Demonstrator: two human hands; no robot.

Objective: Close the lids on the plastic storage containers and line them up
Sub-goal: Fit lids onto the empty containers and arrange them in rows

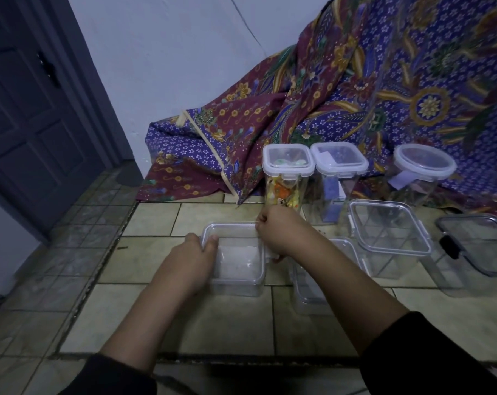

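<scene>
A clear square container (236,269) with its lid on sits on the tiled floor in front of me. My left hand (197,252) grips its left rim, thumb on top of the lid. My right hand (278,233) is curled at the lid's far right corner, by the latch. Another clear container (313,289) lies partly hidden under my right forearm. To the right stand a clear square container (389,232) and a dark-latched container (481,249), both with lids on top.
Three lidded containers stand at the back: one with colourful contents (287,178), one with purple contents (337,178), one round-lidded (421,172). A patterned batik cloth (355,95) drapes behind them. A dark door (33,109) is at the left.
</scene>
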